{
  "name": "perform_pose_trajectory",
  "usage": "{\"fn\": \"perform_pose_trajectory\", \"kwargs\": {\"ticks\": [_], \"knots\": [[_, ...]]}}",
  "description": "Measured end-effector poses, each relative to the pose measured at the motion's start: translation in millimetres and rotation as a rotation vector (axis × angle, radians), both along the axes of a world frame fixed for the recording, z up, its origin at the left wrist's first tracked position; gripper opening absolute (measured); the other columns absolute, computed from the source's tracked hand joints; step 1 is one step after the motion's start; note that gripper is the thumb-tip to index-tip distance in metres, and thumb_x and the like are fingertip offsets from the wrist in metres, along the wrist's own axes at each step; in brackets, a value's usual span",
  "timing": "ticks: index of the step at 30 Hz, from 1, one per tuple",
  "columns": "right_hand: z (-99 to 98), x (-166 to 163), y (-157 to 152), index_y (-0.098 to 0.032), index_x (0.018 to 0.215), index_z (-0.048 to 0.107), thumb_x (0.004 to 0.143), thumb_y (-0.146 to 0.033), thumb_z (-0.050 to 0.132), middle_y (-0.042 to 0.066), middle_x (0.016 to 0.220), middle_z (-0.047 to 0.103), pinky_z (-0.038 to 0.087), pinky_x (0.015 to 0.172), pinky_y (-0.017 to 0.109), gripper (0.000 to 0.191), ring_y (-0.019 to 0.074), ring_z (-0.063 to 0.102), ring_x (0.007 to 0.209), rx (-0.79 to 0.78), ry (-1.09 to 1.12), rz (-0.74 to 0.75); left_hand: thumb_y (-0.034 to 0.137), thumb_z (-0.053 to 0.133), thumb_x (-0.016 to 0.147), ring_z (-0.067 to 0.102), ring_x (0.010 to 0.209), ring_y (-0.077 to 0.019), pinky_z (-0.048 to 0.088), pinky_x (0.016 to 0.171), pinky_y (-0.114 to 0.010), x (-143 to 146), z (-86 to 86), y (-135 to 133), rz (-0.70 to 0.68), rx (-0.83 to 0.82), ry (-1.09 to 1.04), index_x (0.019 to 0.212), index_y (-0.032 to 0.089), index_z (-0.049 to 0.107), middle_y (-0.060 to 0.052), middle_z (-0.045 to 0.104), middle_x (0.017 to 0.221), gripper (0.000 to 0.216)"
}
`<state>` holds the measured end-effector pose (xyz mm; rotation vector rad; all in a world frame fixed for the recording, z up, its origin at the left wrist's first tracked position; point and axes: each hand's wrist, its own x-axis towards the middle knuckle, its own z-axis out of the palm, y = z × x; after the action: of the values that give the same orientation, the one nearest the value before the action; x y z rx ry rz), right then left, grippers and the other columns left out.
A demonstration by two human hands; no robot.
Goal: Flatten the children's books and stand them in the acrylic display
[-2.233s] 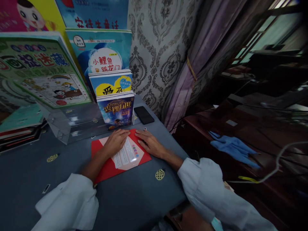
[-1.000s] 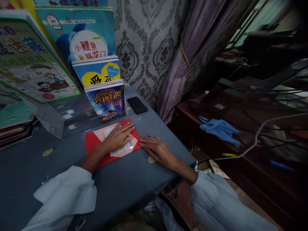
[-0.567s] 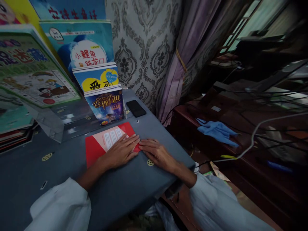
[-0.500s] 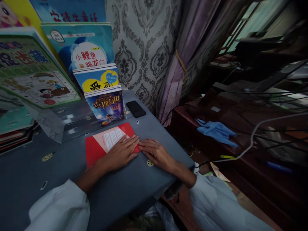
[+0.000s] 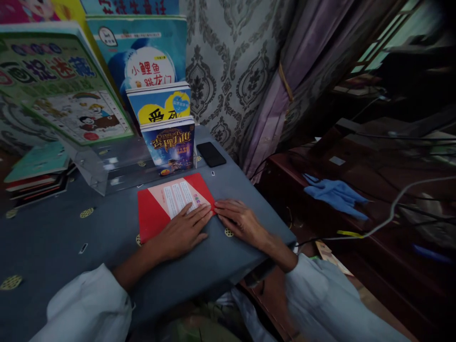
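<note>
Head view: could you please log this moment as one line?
left hand: on red book | right hand: at its right edge | smartphone: on table

– What's filling that clear stand (image 5: 92, 166)?
– Upright bks (image 5: 96, 88) are leaning in it; blk phone (image 5: 211, 154) is lying just beside, on the tbl (image 5: 178, 289)
– & far L?
– A low stack (image 5: 42, 171) of bks is sitting nr it
– Over R?
– Purple curtain (image 5: 267, 123) is hanging tied; blue cloth (image 5: 335, 194) is lying on dk red furniture (image 5: 285, 178), grey cable (image 5: 392, 210) running nr
</note>
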<state>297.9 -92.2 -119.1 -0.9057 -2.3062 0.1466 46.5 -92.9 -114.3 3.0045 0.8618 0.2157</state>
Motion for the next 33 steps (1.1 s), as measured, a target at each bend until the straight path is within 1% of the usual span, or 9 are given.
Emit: {"fn": "perform_pose_trajectory", "kwargs": {"ticks": [6, 12, 15, 19, 24, 26, 28, 31, 33], "knots": [[-0.7, 0, 0, -0.023, 0.120, 0.072, 0.100, -0.021, 0.053, 0.011, 0.121, 0.075, 0.059, 0.095, 0.049, 0.028, 0.0263, 0.071, 0.113, 0.000, 0.011, -0.012, 0.048, 0.025, 0.108, 0.024, 0.154, -0.0201, 0.019, 0.126, -0.045, -15, 3.2, -12, 0.016, -0.056, -0.002, 0.159, 0.017, 0.018, -0.012, 0.033, 0.163, 0.060], [-0.4, -1, -1, -0.021, 0.117, 0.073, 0.100, -0.019, 0.054, 0.012, 0.119, 0.075, 0.060, 0.093, 0.048, 0.025, 0.0265, 0.071, 0.111, 0.007, 0.016, -0.005, 0.048, 0.025, 0.108, 0.027, 0.153, -0.0198, 0.020, 0.126, -0.044, -38, 5.1, -29, 0.071, -0.058, -0.026, 0.162, 0.020, 0.004, -0.011, 0.033, 0.164, 0.064], [-0.6, -1, -1, -0.020, 0.117, 0.073, 0.099, -0.019, 0.055, 0.012, 0.119, 0.075, 0.059, 0.094, 0.048, 0.025, 0.0264, 0.071, 0.111, -0.003, 0.008, -0.011, 0.047, 0.025, 0.108, 0.029, 0.152, -0.0194, 0.022, 0.125, -0.043, -50, 6.3, -38, 0.109, -0.049, -0.026, 0.162, 0.021, 0.003, -0.010, 0.034, 0.163, 0.064], [-1.5, -1, -1, -0.023, 0.119, 0.072, 0.099, -0.020, 0.055, 0.011, 0.121, 0.075, 0.059, 0.096, 0.048, 0.027, 0.0258, 0.071, 0.112, -0.028, -0.003, -0.013, 0.046, 0.026, 0.109, 0.032, 0.151, -0.0191, 0.026, 0.124, -0.042, -68, 6.7, -51, 0.164, -0.027, -0.030, 0.162, 0.021, 0.006, -0.010, 0.035, 0.162, 0.062], [-3.5, 0, 0, -0.023, 0.118, 0.073, 0.100, -0.022, 0.053, 0.011, 0.122, 0.074, 0.058, 0.097, 0.048, 0.027, 0.0262, 0.070, 0.113, -0.037, -0.008, -0.015, 0.040, 0.030, 0.109, 0.039, 0.148, -0.0200, 0.031, 0.122, -0.044, -95, 5.8, -70, 0.223, 0.022, -0.062, 0.162, 0.023, 0.013, -0.009, 0.042, 0.159, 0.058], [-3.4, 0, 0, -0.021, 0.117, 0.073, 0.100, -0.022, 0.053, 0.011, 0.121, 0.074, 0.059, 0.097, 0.049, 0.026, 0.0271, 0.070, 0.113, -0.034, -0.014, -0.018, 0.037, 0.033, 0.108, 0.045, 0.143, -0.0213, 0.035, 0.120, -0.045, -106, 5.3, -79, 0.249, 0.061, -0.094, 0.161, 0.022, 0.019, -0.009, 0.049, 0.155, 0.056], [-1.6, -3, -1, -0.022, 0.116, 0.074, 0.100, -0.023, 0.053, 0.012, 0.120, 0.075, 0.058, 0.096, 0.052, 0.026, 0.0287, 0.069, 0.114, -0.036, -0.017, -0.033, 0.034, 0.036, 0.108, 0.052, 0.136, -0.0232, 0.041, 0.115, -0.045, -114, 5.0, -86, 0.297, 0.092, -0.138, 0.158, 0.021, 0.029, -0.011, 0.057, 0.146, 0.052], [5.4, -21, -7, -0.022, 0.114, 0.075, 0.100, -0.023, 0.053, 0.012, 0.118, 0.075, 0.057, 0.098, 0.053, 0.026, 0.0293, 0.068, 0.117, -0.037, -0.008, -0.027, 0.032, 0.038, 0.106, 0.060, 0.122, -0.0260, 0.051, 0.104, -0.045, -120, 5.5, -95, 0.390, 0.101, -0.179, 0.148, 0.019, 0.046, -0.012, 0.064, 0.131, 0.045], [12.0, -45, -15, -0.021, 0.116, 0.073, 0.101, -0.022, 0.051, 0.012, 0.119, 0.075, 0.055, 0.103, 0.051, 0.027, 0.0270, 0.067, 0.118, -0.041, -0.017, 0.057, 0.032, 0.038, 0.106, 0.061, 0.116, -0.0267, 0.054, 0.098, -0.045, -121, 6.1, -97, 0.425, 0.100, -0.176, 0.143, 0.019, 0.053, -0.011, 0.065, 0.127, 0.042]]}}
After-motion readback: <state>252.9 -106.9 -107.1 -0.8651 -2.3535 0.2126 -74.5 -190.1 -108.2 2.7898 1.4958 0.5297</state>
